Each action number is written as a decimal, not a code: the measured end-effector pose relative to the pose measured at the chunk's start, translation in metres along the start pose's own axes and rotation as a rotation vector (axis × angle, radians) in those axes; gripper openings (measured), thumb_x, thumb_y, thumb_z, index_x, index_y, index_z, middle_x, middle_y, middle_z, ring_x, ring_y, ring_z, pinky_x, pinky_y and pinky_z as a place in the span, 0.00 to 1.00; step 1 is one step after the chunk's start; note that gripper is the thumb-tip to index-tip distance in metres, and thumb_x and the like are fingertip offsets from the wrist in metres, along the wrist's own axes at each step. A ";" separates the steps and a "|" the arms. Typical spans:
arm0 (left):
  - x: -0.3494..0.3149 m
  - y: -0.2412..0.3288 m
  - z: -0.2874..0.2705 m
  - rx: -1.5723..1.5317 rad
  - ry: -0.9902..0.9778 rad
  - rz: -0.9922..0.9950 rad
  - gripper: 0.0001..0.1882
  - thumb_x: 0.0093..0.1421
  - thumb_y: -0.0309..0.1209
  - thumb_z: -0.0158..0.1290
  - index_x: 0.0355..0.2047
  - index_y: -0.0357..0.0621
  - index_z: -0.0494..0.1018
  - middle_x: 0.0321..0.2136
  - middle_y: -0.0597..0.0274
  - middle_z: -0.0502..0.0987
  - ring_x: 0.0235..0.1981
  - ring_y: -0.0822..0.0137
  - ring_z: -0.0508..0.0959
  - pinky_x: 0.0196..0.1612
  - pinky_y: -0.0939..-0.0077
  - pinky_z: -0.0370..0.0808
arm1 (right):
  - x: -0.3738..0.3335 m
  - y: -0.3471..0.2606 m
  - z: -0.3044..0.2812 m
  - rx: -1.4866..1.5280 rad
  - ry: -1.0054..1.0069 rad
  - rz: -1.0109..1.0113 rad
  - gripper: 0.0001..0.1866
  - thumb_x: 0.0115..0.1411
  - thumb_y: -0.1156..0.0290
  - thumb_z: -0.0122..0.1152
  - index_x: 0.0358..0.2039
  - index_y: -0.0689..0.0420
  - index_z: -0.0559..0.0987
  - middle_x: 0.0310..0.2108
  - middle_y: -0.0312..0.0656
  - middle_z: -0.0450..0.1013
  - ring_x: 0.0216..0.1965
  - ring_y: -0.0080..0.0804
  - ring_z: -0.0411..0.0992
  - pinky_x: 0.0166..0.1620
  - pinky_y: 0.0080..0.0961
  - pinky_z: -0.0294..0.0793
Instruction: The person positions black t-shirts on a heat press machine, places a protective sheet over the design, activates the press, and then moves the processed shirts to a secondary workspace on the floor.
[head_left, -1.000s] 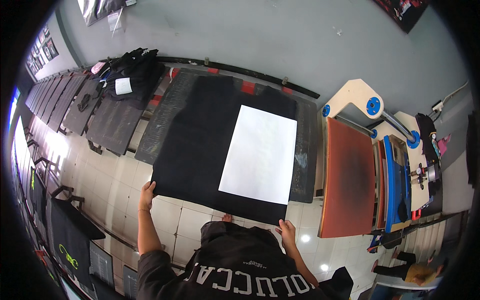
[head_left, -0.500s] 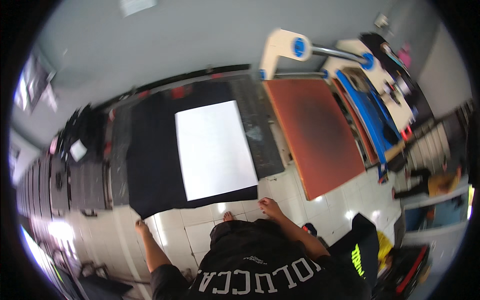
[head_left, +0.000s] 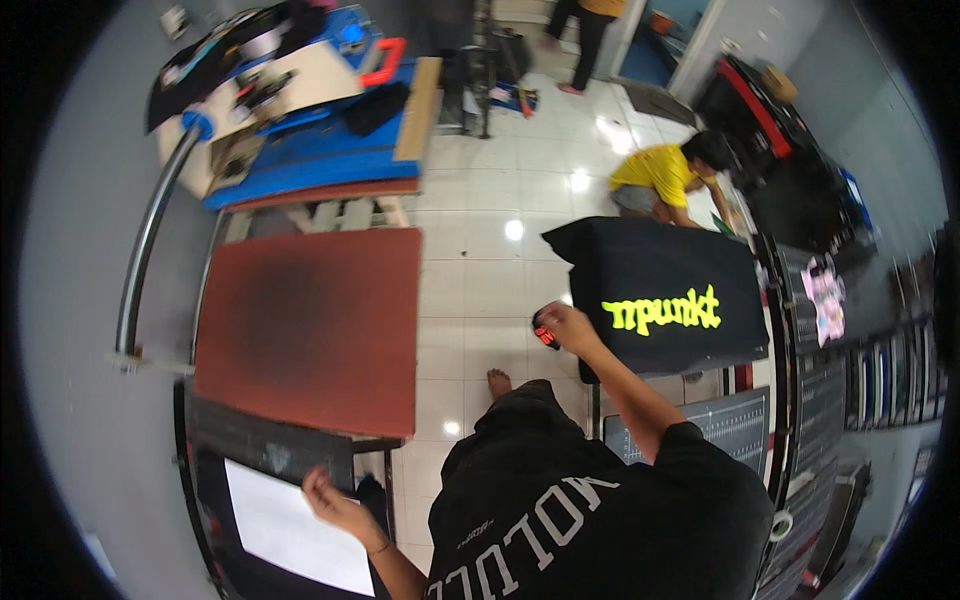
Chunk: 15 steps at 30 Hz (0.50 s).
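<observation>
My left hand (head_left: 338, 508), fingers loosely bent and apart, is by the edge of a white sheet (head_left: 285, 530). That sheet lies on black cloth at the lower left. On the other side, my right hand (head_left: 572, 330) has curled fingers at a small black and red object (head_left: 545, 330); whether it grips this object cannot be made out. Just right of that hand, a black cloth (head_left: 680, 265) with bright yellow-green lettering is spread over a stand.
A reddish-brown press pad (head_left: 310, 330) stands left, with a blue-framed part (head_left: 320, 150) and a metal bar (head_left: 150, 260) near it. A co-worker in yellow (head_left: 660, 175) crouches behind the lettered cloth. A dark gridded board (head_left: 690, 430) lies at my right.
My view has swung right, away from the black cloth with the white sheet. My right hand has left that cloth's near edge for the small black and red object. My left hand has left its corner.
</observation>
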<state>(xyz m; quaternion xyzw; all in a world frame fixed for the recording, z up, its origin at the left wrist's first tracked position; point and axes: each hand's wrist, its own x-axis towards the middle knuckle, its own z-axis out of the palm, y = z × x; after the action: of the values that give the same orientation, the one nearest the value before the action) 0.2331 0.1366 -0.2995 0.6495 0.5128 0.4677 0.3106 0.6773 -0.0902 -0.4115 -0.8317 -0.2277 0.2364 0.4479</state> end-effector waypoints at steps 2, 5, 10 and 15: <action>0.003 0.054 0.079 -0.094 -0.391 0.032 0.10 0.67 0.26 0.45 0.40 0.33 0.74 0.39 0.56 0.77 0.40 0.67 0.76 0.47 0.73 0.72 | -0.024 0.017 -0.047 -0.015 0.460 0.138 0.14 0.58 0.69 0.58 0.43 0.62 0.76 0.38 0.49 0.77 0.38 0.44 0.76 0.44 0.33 0.74; -0.010 0.089 0.181 -0.156 -0.870 0.105 0.07 0.64 0.25 0.48 0.37 0.33 0.74 0.36 0.54 0.78 0.38 0.62 0.77 0.46 0.72 0.72 | -0.093 0.055 -0.089 -0.277 0.947 0.277 0.18 0.57 0.72 0.56 0.47 0.65 0.71 0.46 0.53 0.71 0.44 0.50 0.74 0.48 0.38 0.72; -0.078 0.151 0.310 -0.226 -1.473 0.326 0.07 0.62 0.26 0.51 0.38 0.36 0.75 0.36 0.51 0.77 0.40 0.57 0.78 0.46 0.69 0.72 | -0.161 0.103 -0.075 0.850 0.978 0.686 0.19 0.60 0.70 0.55 0.50 0.63 0.67 0.45 0.49 0.70 0.44 0.42 0.73 0.45 0.35 0.74; -0.160 0.159 0.365 -0.218 -1.819 0.787 0.09 0.58 0.29 0.55 0.39 0.40 0.74 0.34 0.52 0.75 0.38 0.52 0.76 0.43 0.61 0.72 | -0.152 0.062 -0.055 1.228 0.811 0.669 0.20 0.62 0.70 0.58 0.52 0.60 0.64 0.46 0.43 0.68 0.44 0.31 0.71 0.47 0.31 0.74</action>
<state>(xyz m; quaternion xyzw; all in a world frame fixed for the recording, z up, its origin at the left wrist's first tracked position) 0.6253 -0.0331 -0.3404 0.8523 -0.2178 -0.0939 0.4661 0.6009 -0.2452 -0.4087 -0.4822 0.3839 0.1206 0.7782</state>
